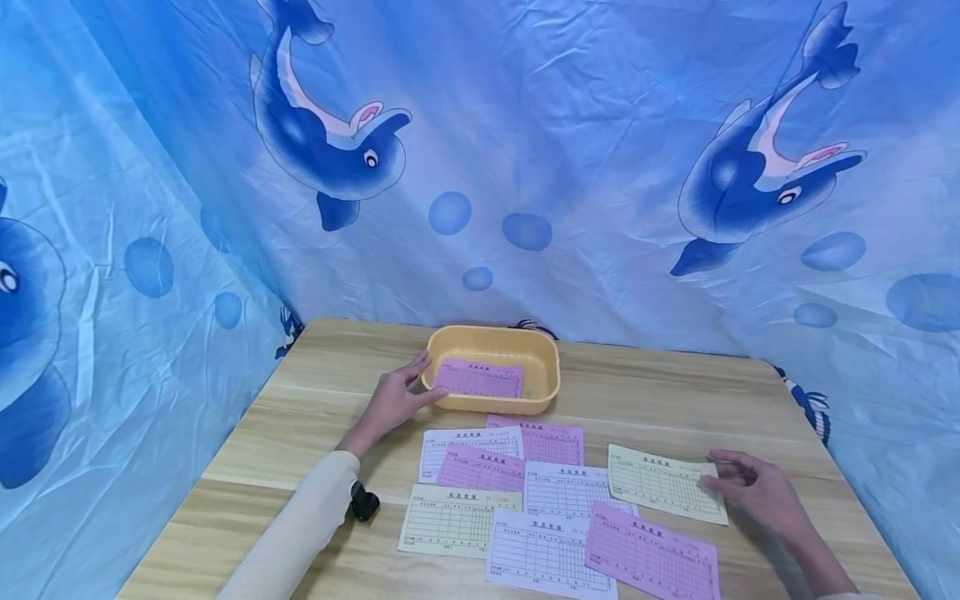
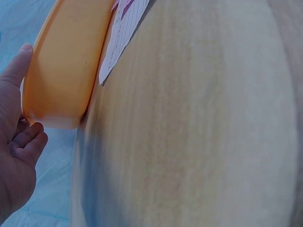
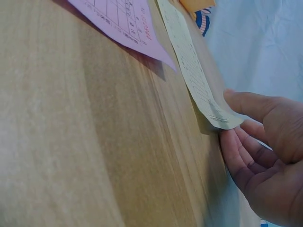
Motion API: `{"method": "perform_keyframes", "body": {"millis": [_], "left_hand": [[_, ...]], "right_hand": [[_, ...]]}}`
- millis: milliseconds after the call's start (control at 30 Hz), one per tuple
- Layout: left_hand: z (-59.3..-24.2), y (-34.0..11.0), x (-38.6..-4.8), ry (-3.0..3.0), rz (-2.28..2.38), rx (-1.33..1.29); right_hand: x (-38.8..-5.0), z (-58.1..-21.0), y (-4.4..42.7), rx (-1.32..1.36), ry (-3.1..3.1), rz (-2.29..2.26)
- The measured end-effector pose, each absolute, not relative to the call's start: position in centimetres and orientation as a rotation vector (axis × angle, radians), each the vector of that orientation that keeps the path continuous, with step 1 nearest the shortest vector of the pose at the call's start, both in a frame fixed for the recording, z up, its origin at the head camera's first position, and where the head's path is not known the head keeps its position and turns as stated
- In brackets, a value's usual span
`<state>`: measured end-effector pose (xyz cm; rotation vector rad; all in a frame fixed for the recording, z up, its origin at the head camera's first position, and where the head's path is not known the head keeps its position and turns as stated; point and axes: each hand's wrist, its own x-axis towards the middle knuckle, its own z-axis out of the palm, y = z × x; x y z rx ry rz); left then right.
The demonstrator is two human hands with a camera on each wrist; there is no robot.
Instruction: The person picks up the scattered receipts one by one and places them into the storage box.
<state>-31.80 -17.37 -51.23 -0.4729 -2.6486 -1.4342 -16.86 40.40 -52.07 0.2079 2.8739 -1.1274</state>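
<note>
At the back of the table, my left hand [image 1: 396, 396] grips the left end of an orange-yellow plastic basin [image 1: 543, 404], thumb at the front rim and fingers round the side. A pink receipt slip [image 1: 480, 379] lies inside the basin. On the right, my right hand [image 1: 757, 492] holds the right end of a pale yellow receipt slip [image 1: 656, 479]. The right wrist view shows that slip's end [image 3: 220, 113] curving up off the table between thumb and fingers. A pink slip [image 1: 652, 554] lies just in front of it.
Several printed slips overlap in the middle: white ones [image 1: 551, 554], a pale yellow one [image 1: 450, 525] and pink ones [image 1: 480, 471]. The wooden table [image 1: 285, 433] meets a blue dolphin-print curtain [image 1: 600, 167] at its back edge. A black device [image 1: 364, 502] sits at my left wrist.
</note>
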Motion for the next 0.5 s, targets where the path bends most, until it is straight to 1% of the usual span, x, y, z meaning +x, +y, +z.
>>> {"method": "perform_keyframes", "body": {"millis": [500], "left_hand": [[-51.26,-17.35,-31.76,-2.662,-1.431,-0.466]], "right_hand": [[-17.03,-52.31,40.5,0.23,2.903,-1.076]]}}
